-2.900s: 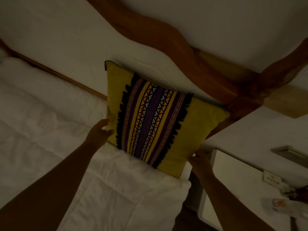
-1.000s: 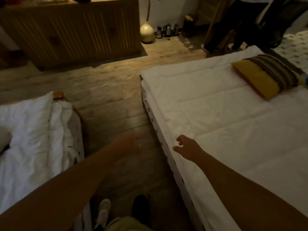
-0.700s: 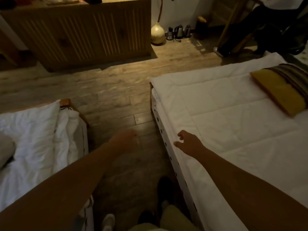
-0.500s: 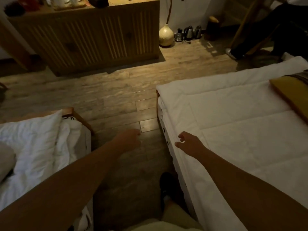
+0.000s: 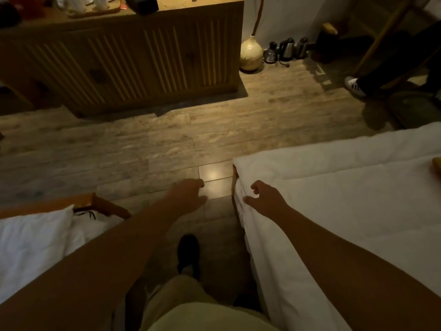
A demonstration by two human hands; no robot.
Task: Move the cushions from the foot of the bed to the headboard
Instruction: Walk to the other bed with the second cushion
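A white-covered bed (image 5: 346,211) fills the right side of the head view. Only a yellow corner of a cushion (image 5: 437,164) shows at the right edge, lying on the bed near its foot. My left hand (image 5: 187,195) hangs over the wooden floor between the two beds, fingers loosely curled and empty. My right hand (image 5: 266,199) hovers at the bed's near left corner with fingers apart, holding nothing. Both hands are far from the cushion.
A second bed (image 5: 35,237) with white bedding lies at lower left. A slatted wooden sideboard (image 5: 143,58) stands ahead, with a round vase (image 5: 251,53) and kettles (image 5: 286,49) on the floor beside it. Another person's leg and shoe (image 5: 355,83) show at upper right.
I placed a yellow patterned cushion at the headboard, then turned away. Since then I have walked along the aisle toward the foot, and the second cushion has slid to the right frame edge.
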